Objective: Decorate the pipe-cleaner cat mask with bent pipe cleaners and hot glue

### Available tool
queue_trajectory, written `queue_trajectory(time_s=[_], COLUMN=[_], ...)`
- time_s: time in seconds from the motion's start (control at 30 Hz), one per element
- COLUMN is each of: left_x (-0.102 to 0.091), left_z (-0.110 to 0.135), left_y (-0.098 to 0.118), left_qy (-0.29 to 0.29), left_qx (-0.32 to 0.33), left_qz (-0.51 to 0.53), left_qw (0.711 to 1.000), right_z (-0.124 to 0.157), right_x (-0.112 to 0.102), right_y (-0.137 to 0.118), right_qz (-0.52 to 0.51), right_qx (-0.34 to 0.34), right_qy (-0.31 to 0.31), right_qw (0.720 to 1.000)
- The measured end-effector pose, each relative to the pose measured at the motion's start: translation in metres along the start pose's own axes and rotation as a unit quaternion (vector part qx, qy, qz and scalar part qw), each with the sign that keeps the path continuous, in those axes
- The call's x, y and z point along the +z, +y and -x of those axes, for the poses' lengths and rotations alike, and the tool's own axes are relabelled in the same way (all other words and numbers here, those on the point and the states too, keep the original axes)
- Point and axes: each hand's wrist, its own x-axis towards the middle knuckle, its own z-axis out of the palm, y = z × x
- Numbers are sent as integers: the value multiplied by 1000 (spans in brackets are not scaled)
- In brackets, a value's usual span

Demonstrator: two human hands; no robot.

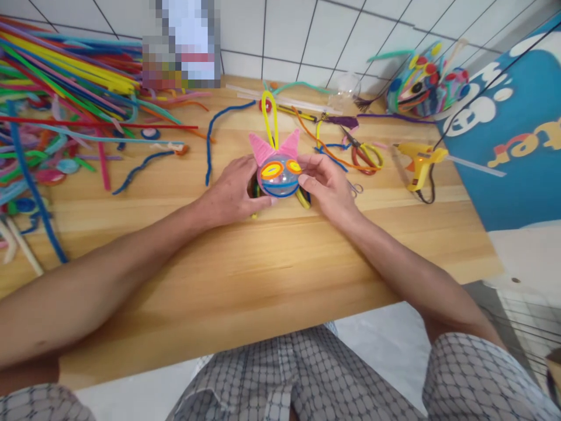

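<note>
A clear plastic ball [279,175] decorated as a face sits on the wooden table [263,263]. It has pink pipe-cleaner ears, yellow and orange spiral eyes, a blue mouth and a yellow loop on top. My left hand [232,193] grips its left side with fingers curled around it. My right hand [326,184] holds the right side, thumb near the right eye.
A large pile of coloured pipe cleaners [56,99] covers the table's left. Scissors [366,155] and a yellow glue gun [418,164] lie to the right. A finished pipe-cleaner figure [423,82] stands at the back right, by a blue board [517,134].
</note>
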Motion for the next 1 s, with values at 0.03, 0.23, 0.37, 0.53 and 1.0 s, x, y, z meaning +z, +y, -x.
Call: queue_trajectory(time_s=[0.03, 0.23, 0.37, 0.53, 1.0], left_x=[0, 2, 3, 6, 7], left_z=[0, 5, 7, 8, 6], left_y=[-1, -7, -9, -8, -8], left_qy=[-3, -7, -5, 13, 6], left_qx=[12, 11, -4, -8, -7], left_qz=[-2, -44, -59, -60, -63], left_qw=[1000, 999, 998, 998, 998], right_z=[2, 8, 8, 10, 1], right_x=[0, -2, -4, -2, 5], right_y=[1, 7, 10, 9, 11], right_qz=[-10, -37, -46, -47, -88], right_qx=[-1, -11, -15, 4, 17], right_qy=[3, 13, -1, 0, 23], right_qw=[1000, 999, 999, 999, 996])
